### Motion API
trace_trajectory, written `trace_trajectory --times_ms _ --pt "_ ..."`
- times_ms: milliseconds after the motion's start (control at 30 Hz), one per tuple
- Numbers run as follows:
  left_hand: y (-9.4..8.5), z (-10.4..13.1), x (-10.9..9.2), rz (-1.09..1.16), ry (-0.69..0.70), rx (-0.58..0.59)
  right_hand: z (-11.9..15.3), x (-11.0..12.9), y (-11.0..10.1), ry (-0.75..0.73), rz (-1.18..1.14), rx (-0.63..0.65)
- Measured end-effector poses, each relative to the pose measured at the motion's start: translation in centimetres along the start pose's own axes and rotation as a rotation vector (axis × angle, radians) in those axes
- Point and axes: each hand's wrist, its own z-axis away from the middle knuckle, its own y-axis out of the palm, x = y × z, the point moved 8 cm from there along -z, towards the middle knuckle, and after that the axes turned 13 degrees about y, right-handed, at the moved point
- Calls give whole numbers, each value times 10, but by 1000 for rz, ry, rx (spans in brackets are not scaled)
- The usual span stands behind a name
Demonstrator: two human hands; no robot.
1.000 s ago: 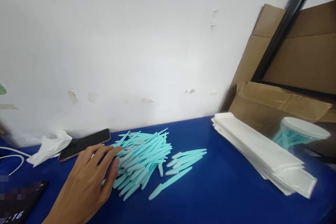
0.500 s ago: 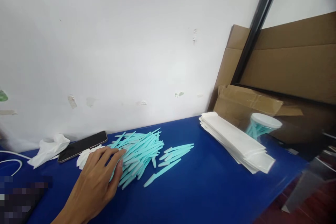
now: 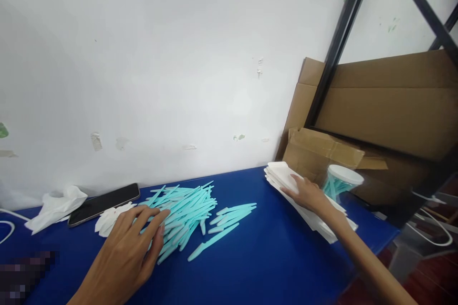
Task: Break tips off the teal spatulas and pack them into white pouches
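My left hand [image 3: 134, 243] rests at the left edge of a loose pile of turquoise plastic sticks [image 3: 189, 209], its fingers curved and apart. Several more turquoise sticks [image 3: 234, 214] lie just right of the pile, with a single one [image 3: 213, 243] in front of them. On the right, my right hand [image 3: 304, 191] lies over a stack of white folded paper or bags [image 3: 279, 171], fingers spread on its top. Whether it grips any sheet is not visible.
A black phone [image 3: 103, 204] and crumpled white tissues [image 3: 59, 206] lie at the left of the blue table [image 3: 265, 267]. A white-lidded clear tub of turquoise sticks [image 3: 345, 175] stands behind the stack. Cardboard [image 3: 390, 114] leans at the right.
My right hand has come into view from the lower right and reached the white stack. My left hand stays by the pile. The view has shifted slightly.
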Motion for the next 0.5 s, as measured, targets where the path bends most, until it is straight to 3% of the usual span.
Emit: trace_trajectory --times_ms 100,267,400,500 --pt "3 2 2 11 -18 13 -5 -12 18 69 35 32" --pt "6 2 -3 36 12 20 -13 -20 18 141 47 49" --pt "4 0 -7 28 32 37 -11 -13 5 119 37 23" --pt "-1 -1 -9 25 49 10 -5 -4 -19 91 2 -56"
